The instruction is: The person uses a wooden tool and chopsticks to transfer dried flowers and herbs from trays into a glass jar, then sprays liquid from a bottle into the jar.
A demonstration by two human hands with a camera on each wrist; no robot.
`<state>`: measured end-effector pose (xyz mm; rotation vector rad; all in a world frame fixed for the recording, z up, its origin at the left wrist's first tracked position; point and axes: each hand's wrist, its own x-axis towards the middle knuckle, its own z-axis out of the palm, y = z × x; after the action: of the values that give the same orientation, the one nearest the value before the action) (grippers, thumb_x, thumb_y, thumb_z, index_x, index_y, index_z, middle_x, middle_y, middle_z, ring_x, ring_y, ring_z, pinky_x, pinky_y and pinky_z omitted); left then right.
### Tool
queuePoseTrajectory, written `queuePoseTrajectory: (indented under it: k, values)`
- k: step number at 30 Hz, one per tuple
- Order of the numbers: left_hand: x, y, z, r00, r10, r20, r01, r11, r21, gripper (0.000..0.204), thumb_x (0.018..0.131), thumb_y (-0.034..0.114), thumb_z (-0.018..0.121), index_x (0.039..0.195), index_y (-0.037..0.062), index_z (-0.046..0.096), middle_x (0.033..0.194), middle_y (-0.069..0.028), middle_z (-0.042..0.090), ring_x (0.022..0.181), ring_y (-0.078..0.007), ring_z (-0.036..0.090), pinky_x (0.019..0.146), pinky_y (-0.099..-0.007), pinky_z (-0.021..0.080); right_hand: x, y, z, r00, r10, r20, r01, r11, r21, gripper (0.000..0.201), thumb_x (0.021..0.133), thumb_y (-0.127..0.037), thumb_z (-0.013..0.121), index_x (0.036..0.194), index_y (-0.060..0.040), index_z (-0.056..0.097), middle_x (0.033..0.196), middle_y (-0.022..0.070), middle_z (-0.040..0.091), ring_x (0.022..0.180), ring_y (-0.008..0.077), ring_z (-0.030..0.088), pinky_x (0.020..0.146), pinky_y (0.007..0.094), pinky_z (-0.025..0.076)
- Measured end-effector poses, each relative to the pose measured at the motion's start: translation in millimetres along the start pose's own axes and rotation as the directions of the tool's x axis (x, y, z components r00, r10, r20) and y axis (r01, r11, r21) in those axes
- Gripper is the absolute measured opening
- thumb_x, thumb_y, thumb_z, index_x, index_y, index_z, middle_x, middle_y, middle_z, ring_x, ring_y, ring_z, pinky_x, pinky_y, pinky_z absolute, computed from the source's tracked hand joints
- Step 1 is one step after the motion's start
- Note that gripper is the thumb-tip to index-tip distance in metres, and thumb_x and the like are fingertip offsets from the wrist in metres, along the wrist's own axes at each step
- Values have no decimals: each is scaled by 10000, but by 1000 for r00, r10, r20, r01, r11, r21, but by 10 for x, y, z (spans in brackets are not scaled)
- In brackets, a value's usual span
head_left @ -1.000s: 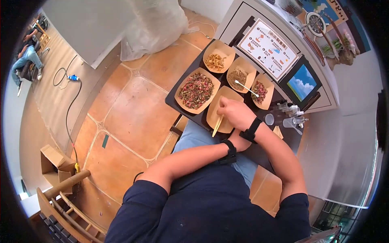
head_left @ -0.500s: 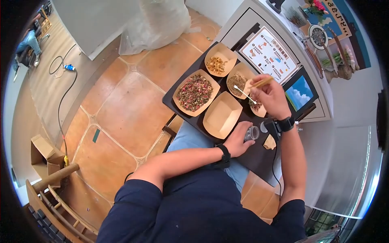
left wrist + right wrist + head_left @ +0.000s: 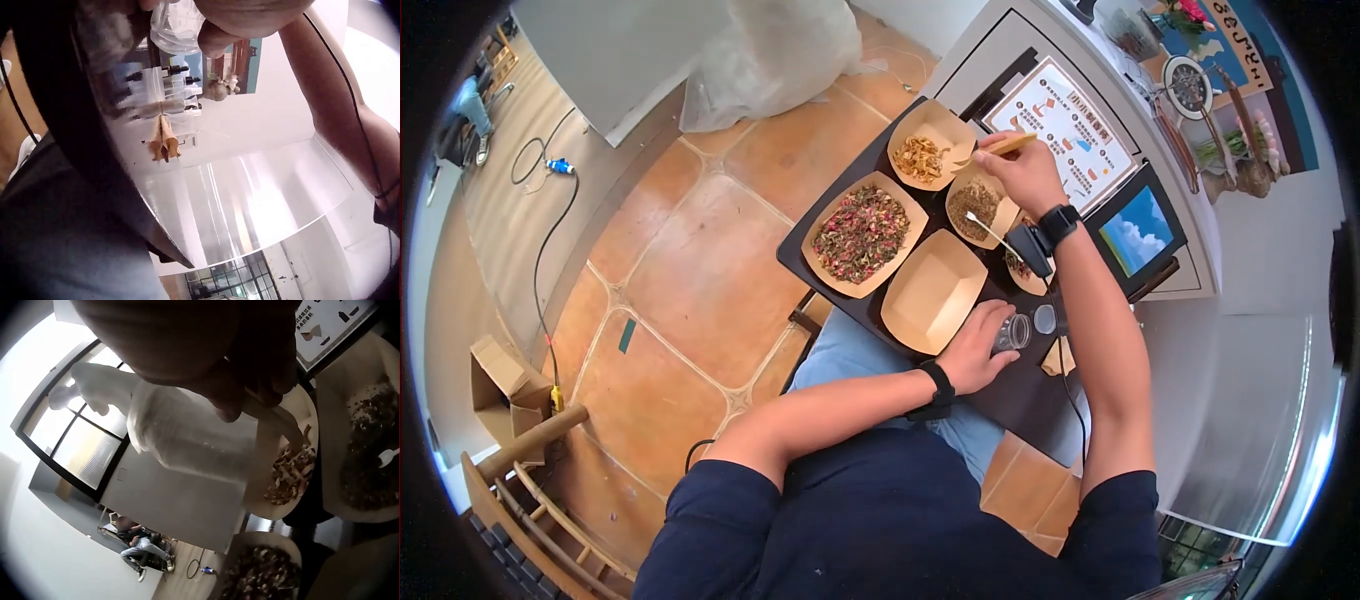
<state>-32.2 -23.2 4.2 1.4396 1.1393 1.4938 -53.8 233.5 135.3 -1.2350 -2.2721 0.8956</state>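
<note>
My right hand (image 3: 1032, 178) pinches a pair of wooden tongs (image 3: 1006, 146) above the far end of the black tray (image 3: 797, 252). In the right wrist view the tip of the tongs (image 3: 284, 422) reaches over a paper dish (image 3: 310, 403) of yellowish dried strips (image 3: 290, 475). My left hand (image 3: 970, 352) rests at the near side, its fingers round a small clear jar (image 3: 1013, 332) with its mouth uncovered. Beside that hand lies a paper dish (image 3: 935, 290) with nothing in it.
A large dish holds a red-green dried mix (image 3: 861, 235). Brown crumbs (image 3: 974, 207) fill another, with a white stick (image 3: 990, 228) across it. Near my right forearm are a round clear lid (image 3: 1044, 320) and folded paper (image 3: 1057, 357). A printed sheet (image 3: 1050, 130) leans behind.
My right hand has gone with the tongs from the bare dish up and away to the dish of yellowish strips. The left hand with the jar has come into view and shifted slightly left.
</note>
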Motion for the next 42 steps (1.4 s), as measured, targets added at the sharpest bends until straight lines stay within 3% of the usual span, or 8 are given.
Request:
queuePoseTrajectory:
  k: [3, 6, 20, 26, 29, 32, 35, 42]
  values:
    - [25, -5, -6, 1000, 7, -4, -7, 1000, -1, 745, 883, 121, 862, 1505, 12, 468, 1500, -238, 494, 1416, -447, 512, 1197, -478, 444, 106, 7, 88, 998, 41, 50, -40, 999, -32, 345, 899, -258, 871, 1142, -20, 815, 999, 134, 822, 900, 200, 776, 826, 354, 598]
    - [14, 1, 6, 1000, 6, -5, -6, 1000, -1, 744, 883, 125, 863, 1503, 8, 468, 1493, -242, 499, 1412, -446, 513, 1197, -478, 443, 103, -104, 162, 996, 1, 87, 17, 980, -198, 359, 896, -274, 875, 1136, -15, 814, 1004, 164, 822, 909, 250, 789, 847, 382, 602]
    - [42, 27, -18, 1000, -24, -1, 24, 1000, -4, 747, 895, 152, 859, 1508, -9, 464, 1499, -253, 497, 1420, -445, 509, 1220, -474, 422, 67, -187, 236, 999, 35, 13, -32, 980, -194, 292, 902, -230, 865, 1116, -35, 828, 948, 137, 823, 821, 219, 766, 773, 364, 588]
    - [49, 20, -8, 999, -23, -26, 22, 1000, -12, 736, 899, 148, 856, 1501, -14, 463, 1505, -260, 487, 1427, -453, 501, 1221, -478, 418, 20, -128, 205, 999, 46, -21, -47, 997, -58, 269, 924, -210, 857, 1117, -26, 823, 913, 96, 815, 765, 143, 715, 724, 327, 567]
    - [47, 25, -17, 998, -15, -57, 12, 999, -42, 726, 907, 143, 848, 1498, -18, 459, 1512, -267, 475, 1435, -463, 489, 1225, -482, 413, -26, -36, 164, 999, -14, -49, 17, 998, 64, 249, 936, -191, 846, 1116, -20, 821, 915, 74, 809, 771, 122, 697, 723, 310, 557]
    - [34, 35, -19, 997, -18, -74, 17, 1000, -15, 716, 917, 136, 837, 1500, -21, 451, 1540, -277, 453, 1455, -472, 471, 1233, -490, 403, -302, -110, -23, 999, -6, -31, 13, 975, 220, 250, 935, -167, 849, 1118, 0, 810, 910, 35, 783, 806, 98, 675, 739, 281, 544]
    - [29, 13, -8, 996, -8, -89, 8, 1000, 2, 730, 917, 112, 817, 1520, -27, 431, 1554, -298, 429, 1455, -510, 459, 1233, -507, 400, -744, -235, -288, 989, -96, -112, 113, 981, 155, 219, 947, -131, 840, 1111, 10, 805, 907, 28, 775, 807, 89, 671, 723, 261, 539]
    - [45, 17, -17, 994, 28, -109, -28, 1000, 1, 820, 865, 53, 847, 1543, -5, 389, 1533, -285, 446, 1441, -490, 466, 1228, -500, 399, -2068, -225, -864, 967, 71, -243, -6, 967, 256, 215, 971, -58, 832, 1154, 32, 763, 982, 68, 780, 835, 101, 710, 746, 240, 564]
